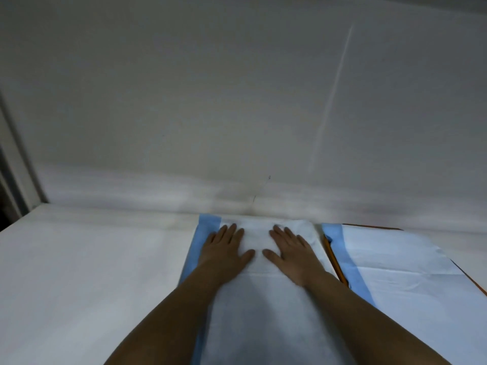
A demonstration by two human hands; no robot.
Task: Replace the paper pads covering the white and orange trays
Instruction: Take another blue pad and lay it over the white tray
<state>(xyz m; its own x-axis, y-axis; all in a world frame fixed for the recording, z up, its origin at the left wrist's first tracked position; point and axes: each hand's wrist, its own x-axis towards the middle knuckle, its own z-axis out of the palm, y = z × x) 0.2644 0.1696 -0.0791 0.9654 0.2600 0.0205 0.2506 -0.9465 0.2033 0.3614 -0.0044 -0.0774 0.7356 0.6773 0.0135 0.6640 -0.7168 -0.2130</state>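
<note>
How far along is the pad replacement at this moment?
Looks done: the orange tray on the right already wears a flat blue-edged pad. In hand: the left hand and right hand press flat on the near pad, smoothing it. Left: finishing that pad; its tray is hidden underneath.

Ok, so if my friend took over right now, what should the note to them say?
Left hand and right hand lie flat, fingers straight, pressing the middle pad.
That pad, white with blue edges, hides its tray completely.
The right pad lies over the orange tray; only the tray's edges show.
Done, it seems: both pads laid.
Left: finish smoothing the middle pad and check its edges.
</note>
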